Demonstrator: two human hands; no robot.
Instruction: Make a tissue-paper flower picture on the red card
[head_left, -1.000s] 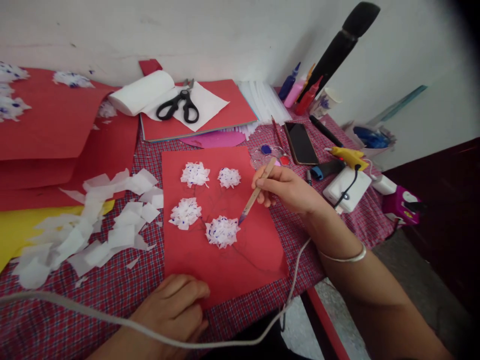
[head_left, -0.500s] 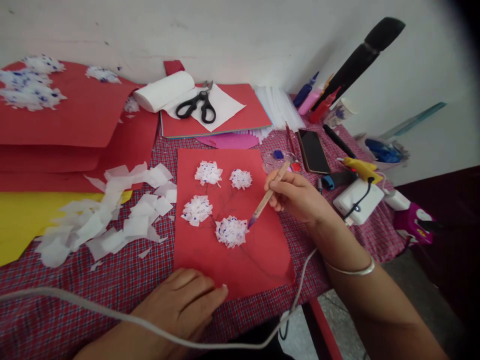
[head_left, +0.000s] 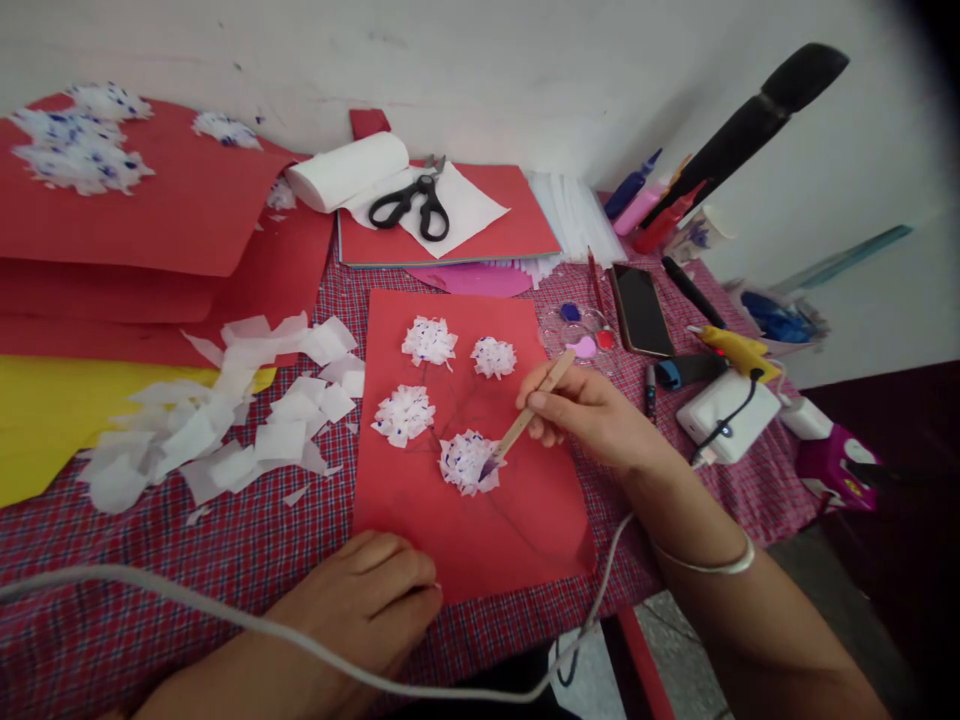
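My right hand pinches a wooden craft stick between thumb and fingers. The stick's bluish-purple tip touches the right side of the lowest white tissue-paper flower, which carries blue specks. That flower and three more like it, among them the upper left one, sit on a red paper sheet with faint pencil lines between them. Loosely curled, my left hand rests at the sheet's lower left edge, its fingertips partly hidden; no object shows in it.
A clear palette with blue, red and pink paint lies beyond my right hand, beside a phone. Cut tissue pieces lie left of the sheet. Scissors rest at the back. A white cable crosses in front.
The craft stick's tip has moved from the right edge of the lowest flower onto its petals. My left hand's extended finger has drawn in. The view has shifted slightly.
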